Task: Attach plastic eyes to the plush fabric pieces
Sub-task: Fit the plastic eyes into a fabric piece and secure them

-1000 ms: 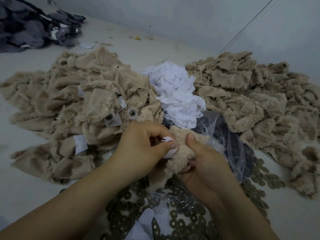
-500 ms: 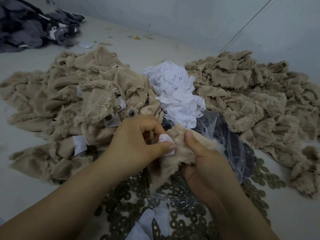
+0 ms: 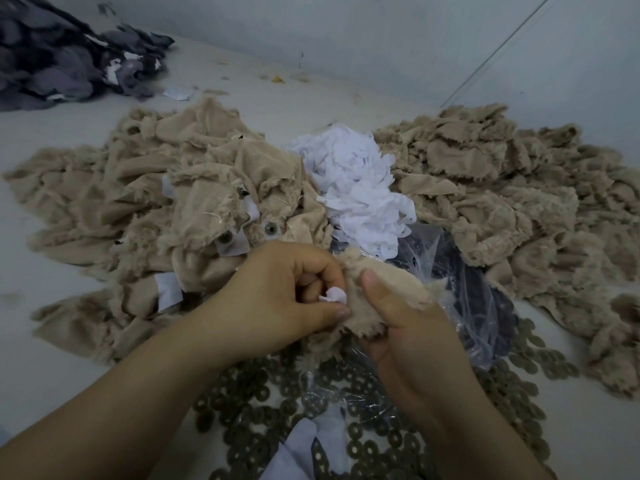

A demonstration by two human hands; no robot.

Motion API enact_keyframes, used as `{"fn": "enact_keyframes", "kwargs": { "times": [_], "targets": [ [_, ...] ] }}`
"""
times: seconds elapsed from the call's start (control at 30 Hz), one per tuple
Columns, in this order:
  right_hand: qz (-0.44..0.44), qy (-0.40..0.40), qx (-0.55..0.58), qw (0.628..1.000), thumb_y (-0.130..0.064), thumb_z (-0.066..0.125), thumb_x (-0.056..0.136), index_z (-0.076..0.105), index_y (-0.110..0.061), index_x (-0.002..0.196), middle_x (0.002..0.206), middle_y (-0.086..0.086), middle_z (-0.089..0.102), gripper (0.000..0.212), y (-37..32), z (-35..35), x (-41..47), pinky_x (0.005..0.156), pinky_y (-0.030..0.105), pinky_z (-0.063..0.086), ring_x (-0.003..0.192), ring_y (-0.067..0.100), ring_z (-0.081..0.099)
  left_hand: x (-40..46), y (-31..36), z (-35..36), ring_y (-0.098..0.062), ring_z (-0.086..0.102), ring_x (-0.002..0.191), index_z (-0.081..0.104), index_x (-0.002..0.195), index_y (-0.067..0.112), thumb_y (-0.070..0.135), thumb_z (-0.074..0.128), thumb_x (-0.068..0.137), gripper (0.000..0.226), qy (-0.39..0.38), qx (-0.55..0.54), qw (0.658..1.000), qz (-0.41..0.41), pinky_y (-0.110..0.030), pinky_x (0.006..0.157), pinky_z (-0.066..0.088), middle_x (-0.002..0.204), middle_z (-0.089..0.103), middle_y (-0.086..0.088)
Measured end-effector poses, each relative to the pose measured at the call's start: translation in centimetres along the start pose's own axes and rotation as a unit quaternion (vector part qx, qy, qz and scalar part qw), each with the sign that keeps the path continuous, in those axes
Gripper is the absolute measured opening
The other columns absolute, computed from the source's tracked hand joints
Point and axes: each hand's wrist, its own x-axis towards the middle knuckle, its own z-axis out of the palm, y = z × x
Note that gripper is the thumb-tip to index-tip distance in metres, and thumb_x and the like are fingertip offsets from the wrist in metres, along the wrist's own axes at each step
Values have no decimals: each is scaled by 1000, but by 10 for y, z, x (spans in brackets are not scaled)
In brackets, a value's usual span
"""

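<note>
I hold a beige plush fabric piece [image 3: 388, 292] between both hands at the centre. My left hand [image 3: 277, 296] pinches a small white patch [image 3: 334, 295] against the plush with thumb and curled fingers. My right hand [image 3: 405, 327] grips the plush from the right, thumb pressed on top. No plastic eye shows between my fingers. A clear bag of dark plastic eyes [image 3: 474, 306] lies just behind my right hand. Dark ring washers [image 3: 256, 424] are scattered under my wrists.
A heap of beige plush with fitted eye backs [image 3: 270, 229] lies at the left. Another beige plush heap [image 3: 512, 202] fills the right. White patches [image 3: 356, 188] are piled between them. Grey fabric [image 3: 52, 57] sits far left. A wall rises behind.
My left hand has shifted the white patch slightly along the plush, and both hands have drawn a little closer to me with the piece.
</note>
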Motion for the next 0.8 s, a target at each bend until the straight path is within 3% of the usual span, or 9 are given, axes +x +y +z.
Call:
{"fn": "enact_keyframes", "kwargs": {
  "times": [0.17, 0.3, 0.43, 0.57, 0.63, 0.73, 0.8],
  "targets": [
    [-72, 25, -116, 990, -33, 75, 74, 77, -9, 102, 101, 12, 77, 37, 7, 0, -1, 90, 52, 56, 98, 31, 74, 2, -2, 0, -18, 59, 53, 71, 77, 16, 17, 81, 80, 10, 1, -37, 999, -9, -29, 52, 51, 61, 66, -4],
    [-95, 26, -172, 980, -34, 75, 78, 78, -11, 95, 91, 7, 78, 28, 9, -1, 0, 70, 34, 61, 88, 27, 75, 4, -6, 6, -34, 55, 44, 69, 77, 14, 40, 77, 77, 27, 38, -109, 992, -42, -31, 39, 46, 57, 67, -9],
    [-78, 33, -114, 990, -30, 72, 77, 74, -6, 106, 102, 15, 76, 37, 16, -1, 4, 89, 57, 57, 98, 35, 72, 10, -20, 13, -24, 45, 31, 58, 83, 19, 16, 68, 91, 13, 60, -161, 982, -72, -23, 34, 37, 51, 61, -16],
    [-57, 15, -57, 997, -22, 68, 84, 73, -6, 112, 111, 15, 75, 33, 19, -4, 8, 94, 52, 54, 104, 34, 71, 18, -31, 19, -22, 47, 48, 64, 76, 12, 12, 74, 85, 14, 96, -133, 983, -79, -30, 48, 40, 59, 57, -32],
    [-43, 26, -12, 999, -19, 68, 81, 71, -4, 113, 111, 16, 75, 36, 18, -6, 11, 90, 47, 57, 103, 32, 72, 21, -34, 21, -19, 50, 51, 68, 68, 9, 10, 73, 85, 18, 100, -166, 978, -73, -26, 51, 45, 57, 58, -26],
    [-9, 5, 39, 999, -16, 65, 82, 72, -2, 107, 107, 19, 75, 30, 16, -8, 14, 72, 44, 63, 95, 33, 74, 22, -38, 23, -5, 37, 40, 69, 66, 5, 8, 66, 87, 21, 117, -242, 959, -88, -14, 42, 35, 46, 46, -1],
    [1, -3, 48, 999, -17, 63, 84, 70, -1, 112, 108, 19, 74, 33, 17, -9, 16, 70, 44, 63, 96, 34, 74, 22, -42, 24, -3, 32, 39, 66, 69, 0, 5, 61, 92, 24, 115, -252, 957, -87, -13, 40, 31, 46, 41, 2]
  ]
}}
